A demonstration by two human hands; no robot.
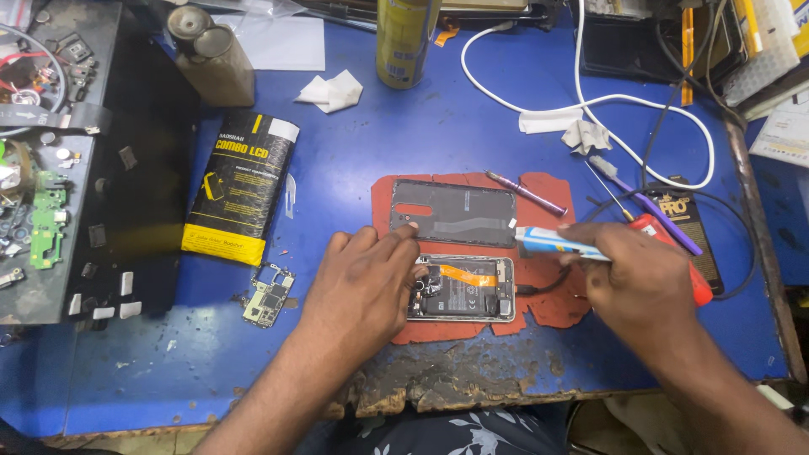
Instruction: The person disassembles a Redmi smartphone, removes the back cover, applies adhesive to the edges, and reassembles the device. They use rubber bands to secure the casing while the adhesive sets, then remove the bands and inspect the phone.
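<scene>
Left hand: I see my left hand (362, 282) resting palm-down on the left end of the opened phone (462, 288), fingers spread and curled a little; it grips nothing, it only presses, which I judge pins the phone in place.
Right hand: my right hand (632, 282) is closed around a small white-and-blue tube (552, 242), pinched between thumb and fingers, nozzle pointing left toward the phone; held low like this, I judge, so the tip can be steered finely.
Opened phone: it lies flat, insides up, on the near part of the red mat (548, 307), with an orange flex strip across its battery; the mat sits near the middle of the blue table (421, 143).
Back cover: the dark back cover (455, 212) lies flat just beyond the phone on the same mat, near my left fingertips; whether they touch it I cannot tell.
Tools at right: a red-handled tool (687, 270) lies partly under my right hand, and a purple-handled tool (653, 211) lies just beyond it, both within easy reach.
Left side: a black-and-yellow box (240, 185) lies far left of the mat, with a bare circuit board (268, 297) nearer, well apart from the phone.
Far edge: a yellow spray can (404, 38) stands upright, and a white cable (590, 105) loops to its right.
</scene>
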